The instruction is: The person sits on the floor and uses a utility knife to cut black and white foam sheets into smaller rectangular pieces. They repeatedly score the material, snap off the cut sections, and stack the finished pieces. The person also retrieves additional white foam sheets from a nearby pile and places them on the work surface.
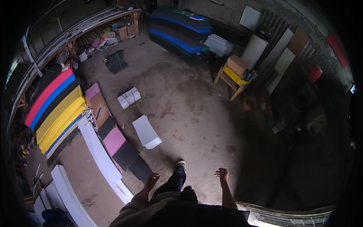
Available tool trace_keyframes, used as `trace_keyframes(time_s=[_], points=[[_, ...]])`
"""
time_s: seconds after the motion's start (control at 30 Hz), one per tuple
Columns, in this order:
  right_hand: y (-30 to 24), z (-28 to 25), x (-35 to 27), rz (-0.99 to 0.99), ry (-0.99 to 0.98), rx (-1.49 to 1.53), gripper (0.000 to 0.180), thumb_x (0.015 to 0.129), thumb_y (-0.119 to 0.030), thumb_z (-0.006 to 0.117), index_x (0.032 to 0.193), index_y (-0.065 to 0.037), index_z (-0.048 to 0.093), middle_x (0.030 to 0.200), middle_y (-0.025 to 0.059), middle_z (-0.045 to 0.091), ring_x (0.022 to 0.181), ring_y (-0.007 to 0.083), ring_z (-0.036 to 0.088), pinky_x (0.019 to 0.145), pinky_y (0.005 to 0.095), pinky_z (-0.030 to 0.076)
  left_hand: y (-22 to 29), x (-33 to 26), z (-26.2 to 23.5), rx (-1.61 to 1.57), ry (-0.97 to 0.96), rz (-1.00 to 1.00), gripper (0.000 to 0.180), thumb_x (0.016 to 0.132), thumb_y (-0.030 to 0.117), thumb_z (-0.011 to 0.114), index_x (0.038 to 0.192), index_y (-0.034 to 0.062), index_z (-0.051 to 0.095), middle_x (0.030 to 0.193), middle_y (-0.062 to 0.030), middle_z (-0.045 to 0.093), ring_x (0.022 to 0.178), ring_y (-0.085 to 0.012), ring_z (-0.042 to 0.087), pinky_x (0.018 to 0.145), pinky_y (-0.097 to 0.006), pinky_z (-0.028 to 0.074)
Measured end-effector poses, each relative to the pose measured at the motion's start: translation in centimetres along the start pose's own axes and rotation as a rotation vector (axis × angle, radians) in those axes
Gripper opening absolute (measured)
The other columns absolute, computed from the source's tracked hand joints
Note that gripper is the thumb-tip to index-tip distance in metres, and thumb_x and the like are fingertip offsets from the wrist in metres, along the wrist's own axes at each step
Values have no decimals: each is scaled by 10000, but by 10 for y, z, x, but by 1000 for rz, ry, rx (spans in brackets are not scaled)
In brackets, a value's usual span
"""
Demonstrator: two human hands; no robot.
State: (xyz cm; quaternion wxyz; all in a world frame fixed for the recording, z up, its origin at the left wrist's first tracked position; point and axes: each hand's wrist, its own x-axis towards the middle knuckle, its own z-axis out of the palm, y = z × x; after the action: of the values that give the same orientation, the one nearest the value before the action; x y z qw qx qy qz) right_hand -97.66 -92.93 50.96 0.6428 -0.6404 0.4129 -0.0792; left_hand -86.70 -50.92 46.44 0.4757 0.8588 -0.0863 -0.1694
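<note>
empty-handed walk across a workshop floor strewn with foam sheets

both hands hang free and hold nothing: the left hand (151, 179) is loosely spread with fingers curled down, the right hand (222, 174) is wide and fingers splayed, both arms out from the body at about hip height, one dark shoe (181, 165) stepping forward. nearest the left hand lie the dark foam squares (132, 160) and a pink square (114, 140) on the concrete floor (196, 113), just beside a long white strip (100, 153); a stack of white sheets (146, 132) sits a little further ahead, apart from them. to my eye the risk is underfoot: a step drifting left could land on the loose squares and slide them, or catch the strip's edge and trip. the right side is deep in shadow, so anything lying there would go unseen.
</note>
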Motion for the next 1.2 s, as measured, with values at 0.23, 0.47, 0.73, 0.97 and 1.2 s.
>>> trace_keyframes(time_s=[0.23,0.47,0.73,0.97,1.2], points=[[-56,42,119,-132,-399,-233,195,830,-142,427,993,-47,473,736,124,601,588,193,601,502,259,464,72,161,12,-333,172,-185,243,806,235,532,951,40,548,790,-92,620,694,-161,615,611,-276,479],[-77,6,300,327,-493,-246,267,841,-221,468,1015,-18,448,851,204,581,698,265,611,590,358,501,157,327,0,-302,248,-73,212,794,183,549,967,60,559,803,-76,614,703,-156,604,636,-274,474],[-238,168,480,50,-553,-468,169,809,-73,408,948,-13,482,747,161,601,596,233,608,524,308,483,119,347,17,-300,639,-495,202,793,203,561,894,29,565,742,-79,628,646,-166,617,594,-276,479],[-383,382,624,-254,-900,-803,166,806,-90,430,923,9,496,701,136,590,559,212,594,495,288,478,132,415,11,-456,1067,-661,190,768,193,576,889,46,583,714,-77,631,659,-169,619,590,-271,475],[-428,593,637,-356,-903,-852,182,835,-106,420,956,8,493,794,131,576,648,220,594,582,298,496,100,509,-22,-465,1153,-860,228,756,235,571,879,44,595,709,-84,629,634,-168,617,619,-296,482]])
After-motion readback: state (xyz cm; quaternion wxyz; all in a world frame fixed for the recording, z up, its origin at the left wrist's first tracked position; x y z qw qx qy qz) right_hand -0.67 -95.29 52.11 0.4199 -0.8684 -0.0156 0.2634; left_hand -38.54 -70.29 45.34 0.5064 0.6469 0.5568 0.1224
